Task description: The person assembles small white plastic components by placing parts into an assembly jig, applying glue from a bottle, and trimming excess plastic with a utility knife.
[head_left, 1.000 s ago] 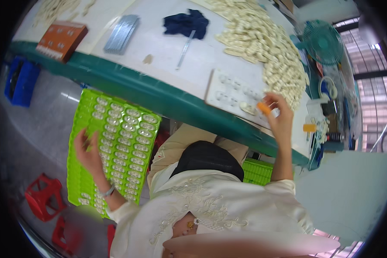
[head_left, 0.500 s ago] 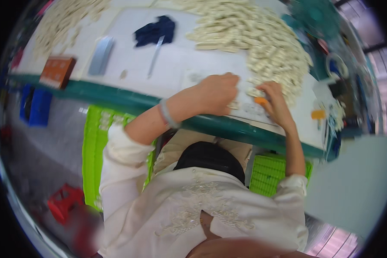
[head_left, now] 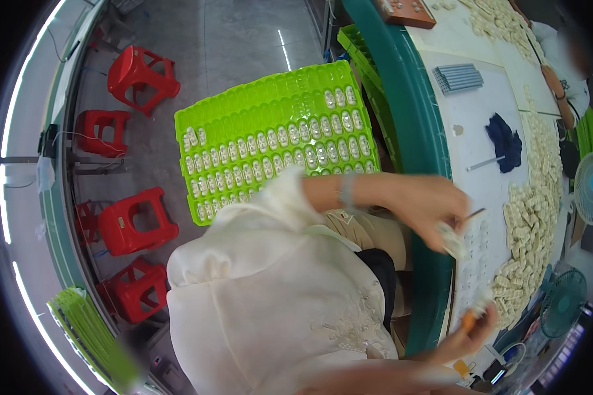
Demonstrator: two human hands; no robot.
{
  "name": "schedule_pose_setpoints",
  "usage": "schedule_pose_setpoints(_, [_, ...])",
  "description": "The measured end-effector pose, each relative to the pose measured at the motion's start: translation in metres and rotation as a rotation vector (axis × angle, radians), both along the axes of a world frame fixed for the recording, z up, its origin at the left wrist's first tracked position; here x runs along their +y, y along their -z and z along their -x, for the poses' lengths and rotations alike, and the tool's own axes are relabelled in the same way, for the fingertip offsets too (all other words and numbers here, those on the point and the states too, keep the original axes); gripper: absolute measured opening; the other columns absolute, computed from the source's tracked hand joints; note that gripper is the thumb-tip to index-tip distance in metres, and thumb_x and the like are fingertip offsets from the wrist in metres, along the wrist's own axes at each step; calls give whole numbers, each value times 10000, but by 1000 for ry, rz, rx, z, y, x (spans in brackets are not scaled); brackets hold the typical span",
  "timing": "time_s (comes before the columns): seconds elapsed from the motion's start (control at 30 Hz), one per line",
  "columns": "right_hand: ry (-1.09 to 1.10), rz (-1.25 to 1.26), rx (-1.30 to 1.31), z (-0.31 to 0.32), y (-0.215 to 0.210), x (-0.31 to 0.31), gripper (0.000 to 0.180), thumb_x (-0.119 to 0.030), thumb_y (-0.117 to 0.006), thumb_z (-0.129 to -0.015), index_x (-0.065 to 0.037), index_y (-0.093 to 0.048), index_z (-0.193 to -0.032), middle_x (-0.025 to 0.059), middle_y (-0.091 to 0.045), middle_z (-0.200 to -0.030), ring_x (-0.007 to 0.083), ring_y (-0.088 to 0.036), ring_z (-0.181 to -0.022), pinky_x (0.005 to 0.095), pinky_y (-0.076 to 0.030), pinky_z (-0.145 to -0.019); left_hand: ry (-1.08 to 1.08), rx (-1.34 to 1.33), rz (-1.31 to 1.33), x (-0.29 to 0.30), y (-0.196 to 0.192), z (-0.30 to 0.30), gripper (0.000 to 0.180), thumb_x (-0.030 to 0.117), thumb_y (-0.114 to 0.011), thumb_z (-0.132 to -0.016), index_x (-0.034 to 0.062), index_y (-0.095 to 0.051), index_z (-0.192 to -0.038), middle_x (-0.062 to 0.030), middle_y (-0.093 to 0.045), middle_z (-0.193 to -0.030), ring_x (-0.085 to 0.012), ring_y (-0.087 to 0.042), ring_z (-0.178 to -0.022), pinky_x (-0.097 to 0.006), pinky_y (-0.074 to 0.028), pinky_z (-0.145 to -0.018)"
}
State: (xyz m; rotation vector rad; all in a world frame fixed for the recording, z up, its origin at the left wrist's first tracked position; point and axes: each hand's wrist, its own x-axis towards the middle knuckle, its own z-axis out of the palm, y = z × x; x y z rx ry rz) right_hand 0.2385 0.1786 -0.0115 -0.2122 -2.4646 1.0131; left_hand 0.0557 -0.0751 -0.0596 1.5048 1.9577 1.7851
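Far left, red stools (head_left: 137, 222) on the floor; next the lime-green tray (head_left: 244, 118), part-filled with rows of oval pieces (head_left: 272, 139), one per slot as far as I can see. Then the table's green edge (head_left: 423, 145) and my left hand (head_left: 428, 205) over it, fingertips pinching a pale piece (head_left: 451, 241) near the white plate (head_left: 476, 260); blurred, exact contact unclear. Thin dark stick (head_left: 476, 212) pokes out by those fingers, can't tell if gripped. Lower down, my right hand (head_left: 466, 337) has fingers closed round an orange item (head_left: 468, 321), with whitish stuff (head_left: 482, 305) at the tips, too smeared to identify. Beyond: grey bars (head_left: 458, 78), dark blue cloth (head_left: 504, 143), big pile of cream pieces (head_left: 530, 240) along the plate's far side. Handling guess: pale piece light, fairly stiff, smooth enough to slide if squeezed off-centre, perhaps chip-prone on its face. Best hold: thumb and forefinger on the long side edges, light pressure, keeping off the face.
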Motion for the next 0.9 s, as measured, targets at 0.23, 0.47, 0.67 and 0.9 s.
schedule_pose_setpoints(0.23, [-711, 174, -457, 147, 147, -226, 328, -103, -689, -776, 9, -565, -1058, 109, -572, -899, 202, -543, -762, 289, -447, -660, -530, -736, 473, -199, 137, -116, 321, 202, -772, -702, 30, -657, -947, -47, -656, -803, -126, -616, -729, -256, -497, -661])
schedule_pose_setpoints(0.47, [-634, -33, -428, 231, 268, -309, 386, -162, -715, -769, 10, -521, -1054, 122, -566, -877, 220, -531, -771, 350, -450, -712, -1104, -1274, 62, -272, 165, -202, 331, 141, -755, -731, -22, -650, -999, -69, -681, -872, -102, -638, -799, -227, -503, -691])
schedule_pose_setpoints(0.67, [-566, -85, -495, 235, 272, -309, 401, -188, -728, -775, 11, -516, -1050, 110, -558, -899, 212, -522, -794, 351, -448, -725, -1751, -1088, 83, -335, 190, -202, 349, 207, -795, -673, 13, -675, -938, -52, -681, -779, -118, -637, -717, -254, -500, -661])
schedule_pose_setpoints(0.9, [-535, -28, -500, 235, 252, -320, 411, -177, -728, -774, 14, -513, -1067, 95, -543, -908, 195, -517, -802, 324, -445, -718, -2086, -708, 686, -340, 222, -159, 371, 201, -786, -655, 44, -623, -949, -111, -634, -806, -261, -617, -725, -364, -492, -631])
